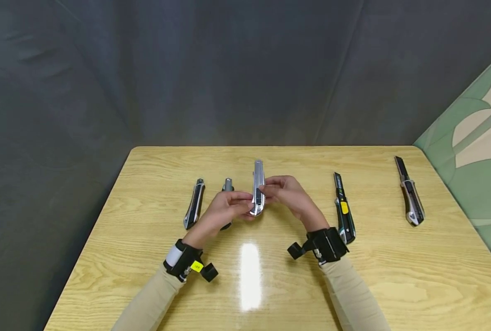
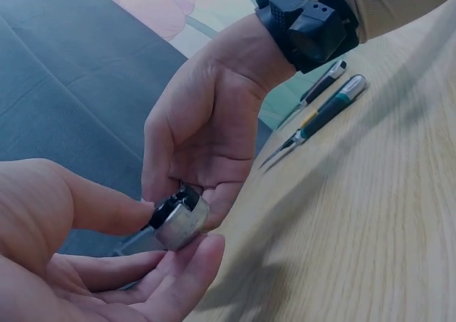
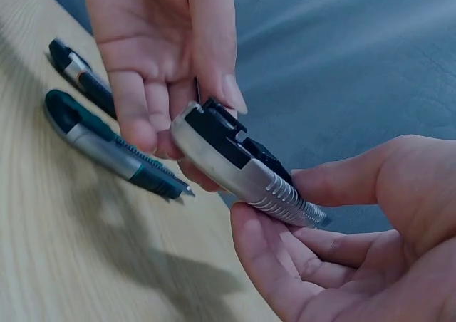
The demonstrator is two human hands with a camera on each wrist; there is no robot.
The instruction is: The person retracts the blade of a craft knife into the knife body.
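Both hands hold a silver snap-off utility knife [image 1: 258,177] upright above the table's middle. My left hand [image 1: 224,208] pinches its lower, rounded end between thumb and fingers. Higher up, my right hand [image 1: 288,195] grips the ribbed body, its thumb on the black slider side. In the right wrist view the knife [image 3: 214,151] shows a pale metal casing with a black insert. A thin dark piece stands up at its end, by the left thumb; what it is, I cannot tell. The left wrist view shows the casing's end [image 2: 182,226] between the fingers.
Left of the hands lies a black-and-grey utility knife [image 1: 194,204]; another knife [image 1: 228,185] is partly hidden by the left hand. To the right lie a dark knife with a yellow slider [image 1: 344,209] and a silver-and-black one [image 1: 412,202]. A dark curtain [image 1: 245,73] hangs behind the wooden table [image 1: 394,276].
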